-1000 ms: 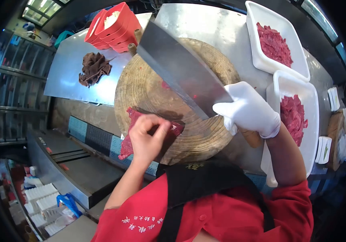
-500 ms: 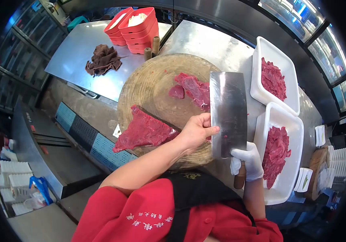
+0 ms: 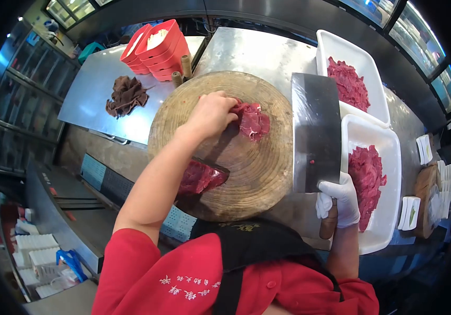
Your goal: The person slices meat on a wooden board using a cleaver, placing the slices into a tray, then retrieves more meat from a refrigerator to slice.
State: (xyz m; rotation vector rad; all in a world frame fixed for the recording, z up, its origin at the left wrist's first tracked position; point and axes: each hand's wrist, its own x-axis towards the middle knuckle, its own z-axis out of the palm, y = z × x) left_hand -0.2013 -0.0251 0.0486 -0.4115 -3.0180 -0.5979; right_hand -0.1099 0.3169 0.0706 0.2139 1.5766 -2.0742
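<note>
My bare left hand (image 3: pixel 212 114) reaches across the round wooden chopping block (image 3: pixel 251 173), its fingers curled onto the edge of a piece of raw red meat (image 3: pixel 254 122). A larger chunk of meat (image 3: pixel 199 177) lies on the block's near left side, partly hidden under my left forearm. In a white glove, my right hand (image 3: pixel 343 197) grips the wooden handle of a broad cleaver (image 3: pixel 315 131). The blade stands to the right of the block, raised, its flat face toward me.
Two white tubs, a far one (image 3: pixel 380 100) and a near one (image 3: pixel 391 205), hold sliced meat on the right. Red baskets (image 3: pixel 162 55) are stacked at the back left, near a brown cloth (image 3: pixel 126 96). Wooden handles (image 3: pixel 185 67) stick up behind the block.
My left hand has left the cleaver blade and moved left and away onto the smaller meat. The cleaver has shifted right and slightly up, clear of the block.
</note>
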